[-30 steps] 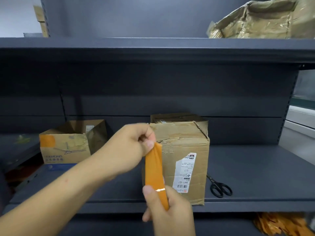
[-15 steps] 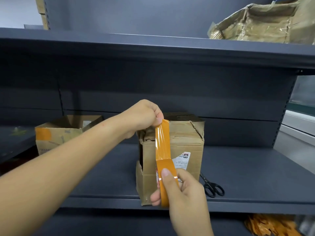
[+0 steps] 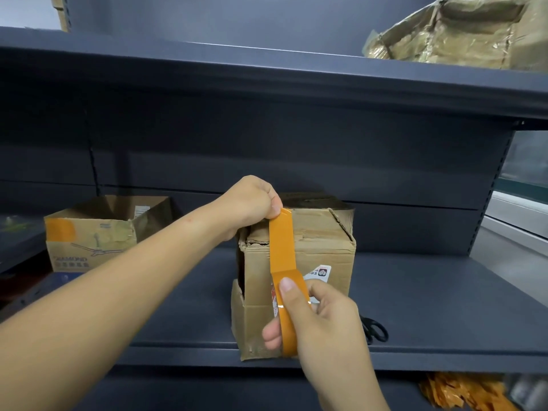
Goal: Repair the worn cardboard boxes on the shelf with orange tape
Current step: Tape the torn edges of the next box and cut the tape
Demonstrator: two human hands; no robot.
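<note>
Your left hand (image 3: 252, 203) has drawn the orange tape (image 3: 281, 247) taut toward twelve o'clock over the worn box (image 3: 323, 247), your right hand (image 3: 320, 318) gripping the roll (image 3: 289, 315), ready to stick down.

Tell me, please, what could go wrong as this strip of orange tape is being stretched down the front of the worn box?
1. The orange tape strip hangs free between the left hand and the right hand; it might twist or crease before touching the cardboard.
2. The worn brown cardboard box sits at the front edge of the dark grey shelf with nothing bracing it; pressing could shift it.
3. Its split left corner may stay uncovered.
</note>
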